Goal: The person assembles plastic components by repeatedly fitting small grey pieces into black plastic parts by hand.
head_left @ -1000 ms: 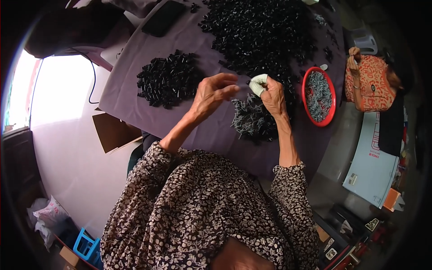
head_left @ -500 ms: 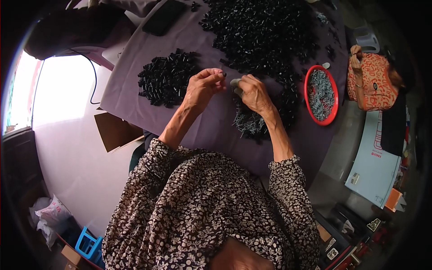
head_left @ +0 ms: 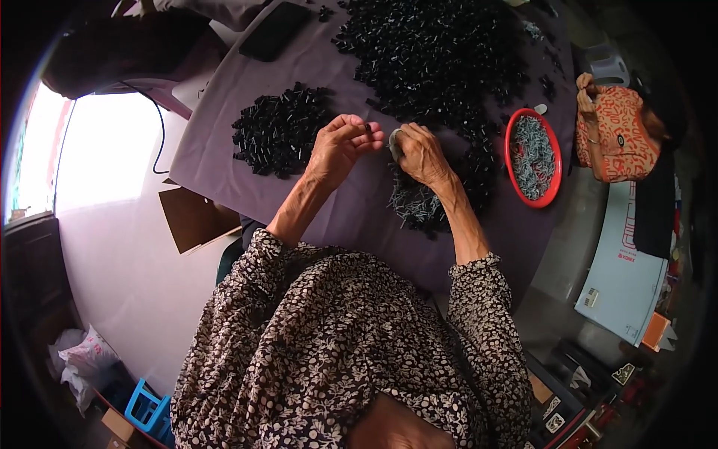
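My left hand [head_left: 334, 152] is closed in a pinch on a small black piece [head_left: 367, 128], its other fingers partly curled. Just to the right, my right hand [head_left: 426, 159] has its fingers curled together, with a pale grey cover [head_left: 395, 144] at the thumb and fingertips. What its fingers hold, if anything, is hidden. Below that hand lies a heap of thin grey nail-like pins [head_left: 413, 202]. Left of my left hand is a pile of small black pieces [head_left: 273, 133]. A much larger heap of black pieces [head_left: 437, 56] spreads beyond both hands.
A red oval bowl [head_left: 509, 153] of grey pins stands at the table's right. A dark flat object [head_left: 274, 31] lies at the far left of the purple cloth [head_left: 217, 142]. Beyond the right edge is an orange patterned bag [head_left: 624, 135]; an opened cardboard box [head_left: 187, 217] is at lower left.
The black piece has shifted slightly left and down in my left fingertips, and that hand's lower fingers have extended toward the right. My right fingertips have turned slightly.
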### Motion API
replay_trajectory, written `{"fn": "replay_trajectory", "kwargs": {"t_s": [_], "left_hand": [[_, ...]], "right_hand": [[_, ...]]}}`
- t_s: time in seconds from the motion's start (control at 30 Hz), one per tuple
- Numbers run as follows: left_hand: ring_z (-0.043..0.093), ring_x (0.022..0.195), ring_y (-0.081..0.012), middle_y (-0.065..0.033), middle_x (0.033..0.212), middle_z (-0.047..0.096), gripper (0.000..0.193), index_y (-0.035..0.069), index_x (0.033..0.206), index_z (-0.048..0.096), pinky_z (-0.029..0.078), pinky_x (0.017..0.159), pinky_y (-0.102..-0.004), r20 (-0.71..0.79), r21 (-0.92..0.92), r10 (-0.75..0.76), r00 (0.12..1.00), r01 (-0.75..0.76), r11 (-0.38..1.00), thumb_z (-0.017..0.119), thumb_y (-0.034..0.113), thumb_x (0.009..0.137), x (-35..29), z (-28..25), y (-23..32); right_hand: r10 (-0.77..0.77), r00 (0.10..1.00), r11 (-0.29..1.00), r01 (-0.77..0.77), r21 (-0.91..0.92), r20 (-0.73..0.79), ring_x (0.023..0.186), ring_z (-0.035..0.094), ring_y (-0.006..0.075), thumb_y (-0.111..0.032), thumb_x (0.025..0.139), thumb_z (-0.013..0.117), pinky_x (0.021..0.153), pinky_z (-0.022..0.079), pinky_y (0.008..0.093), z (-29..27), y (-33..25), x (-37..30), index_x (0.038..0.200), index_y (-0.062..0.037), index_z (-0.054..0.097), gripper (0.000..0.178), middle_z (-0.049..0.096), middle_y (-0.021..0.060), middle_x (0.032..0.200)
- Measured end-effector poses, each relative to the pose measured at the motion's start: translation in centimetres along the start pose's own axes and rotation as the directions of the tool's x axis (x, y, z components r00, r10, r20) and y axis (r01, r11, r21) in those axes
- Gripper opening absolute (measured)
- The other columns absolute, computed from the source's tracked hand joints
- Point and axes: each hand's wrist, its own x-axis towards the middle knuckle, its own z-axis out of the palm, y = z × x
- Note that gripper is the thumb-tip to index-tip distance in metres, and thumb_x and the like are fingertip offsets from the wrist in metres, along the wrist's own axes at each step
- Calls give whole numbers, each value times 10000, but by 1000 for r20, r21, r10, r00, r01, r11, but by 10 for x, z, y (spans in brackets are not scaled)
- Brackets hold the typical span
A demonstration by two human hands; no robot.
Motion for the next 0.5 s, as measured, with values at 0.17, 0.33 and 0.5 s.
{"fn": "replay_trajectory", "kwargs": {"t_s": [0.17, 0.33, 0.5], "left_hand": [[609, 777, -204, -127, 896, 593, 95, 7, 931, 506, 515, 744, -325, -12, 164, 15, 1000, -13, 986, 525, 15, 838, -1, 0, 0], [615, 785, -183, -115, 928, 604, 135, 12, 969, 532, 515, 739, -289, -34, 328, -24, 999, 34, 944, 552, 25, 836, -3, -2, -8], [621, 798, -191, -131, 947, 604, 166, -10, 1003, 526, 522, 744, -298, -23, 322, -32, 999, 38, 946, 540, 21, 840, 0, 0, -12]], "right_hand": [[309, 951, 887, -288, 361, 1, 654, 572, 283, 16, 685, 572, 581, 452, 343, -11, 2, -7, 704, 3, 515, 62, 572, 126, 693], [438, 897, 786, -416, 458, 63, 614, 586, 234, 40, 689, 556, 573, 458, 305, -17, 0, -6, 785, 10, 564, 101, 605, 133, 705], [445, 896, 804, -396, 443, -6, 636, 594, 210, 48, 704, 497, 592, 465, 295, -20, 4, -7, 877, -6, 612, 214, 626, 135, 748]]}}
